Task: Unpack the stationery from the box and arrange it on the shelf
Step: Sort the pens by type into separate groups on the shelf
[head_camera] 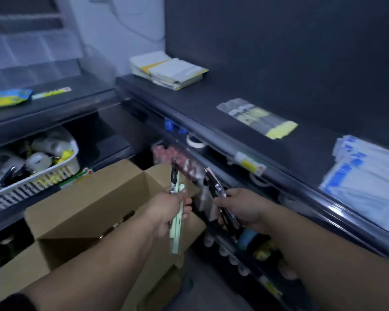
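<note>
Gripping pen packs [174, 176] above box [83, 198]

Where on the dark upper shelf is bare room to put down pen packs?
The shelf has two bare patches: between the booklets and the yellow-edged pack, and between that pack and the blue-white packets. The white basket is crowded.

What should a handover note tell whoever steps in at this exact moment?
Left hand: grips a green-carded pen pack above the open cardboard box.
Right hand: grips a black pen pack, right of the box.
Done: both packs are out of the box; flat packets and notebooks lie on the shelf.
Left: place both packs; the box shows more items, too blurred to name.
</note>
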Action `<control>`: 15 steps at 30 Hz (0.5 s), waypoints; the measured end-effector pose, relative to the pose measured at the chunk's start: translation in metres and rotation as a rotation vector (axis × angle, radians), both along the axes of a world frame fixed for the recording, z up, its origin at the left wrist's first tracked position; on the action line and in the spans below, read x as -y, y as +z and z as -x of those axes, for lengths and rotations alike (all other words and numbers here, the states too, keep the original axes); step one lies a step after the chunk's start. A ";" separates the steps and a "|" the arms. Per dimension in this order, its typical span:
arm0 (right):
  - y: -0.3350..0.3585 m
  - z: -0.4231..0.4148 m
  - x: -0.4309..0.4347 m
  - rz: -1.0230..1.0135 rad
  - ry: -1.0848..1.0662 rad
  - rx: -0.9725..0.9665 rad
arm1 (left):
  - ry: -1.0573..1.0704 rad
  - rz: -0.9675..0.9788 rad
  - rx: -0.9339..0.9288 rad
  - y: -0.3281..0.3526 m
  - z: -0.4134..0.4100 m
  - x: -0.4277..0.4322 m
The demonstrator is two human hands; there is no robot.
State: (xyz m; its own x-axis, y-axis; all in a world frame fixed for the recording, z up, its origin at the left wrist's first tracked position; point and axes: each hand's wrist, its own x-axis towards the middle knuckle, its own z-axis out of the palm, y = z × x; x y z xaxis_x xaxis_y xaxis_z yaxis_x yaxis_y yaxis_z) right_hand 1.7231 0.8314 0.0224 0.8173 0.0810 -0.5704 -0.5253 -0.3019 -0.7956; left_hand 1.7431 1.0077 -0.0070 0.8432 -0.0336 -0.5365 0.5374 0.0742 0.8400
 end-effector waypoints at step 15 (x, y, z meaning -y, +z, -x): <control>0.041 0.343 0.241 0.099 -0.498 0.184 | -0.523 0.051 0.265 0.072 0.260 0.271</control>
State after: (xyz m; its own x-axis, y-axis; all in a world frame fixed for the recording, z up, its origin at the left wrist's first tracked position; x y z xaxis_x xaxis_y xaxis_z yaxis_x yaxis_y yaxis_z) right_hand 1.3800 0.5904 0.0629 0.8304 -0.3890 -0.3990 -0.4783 -0.1303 -0.8685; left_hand 1.4831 0.7365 0.0650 0.8128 -0.5016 -0.2963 0.2855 -0.1004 0.9531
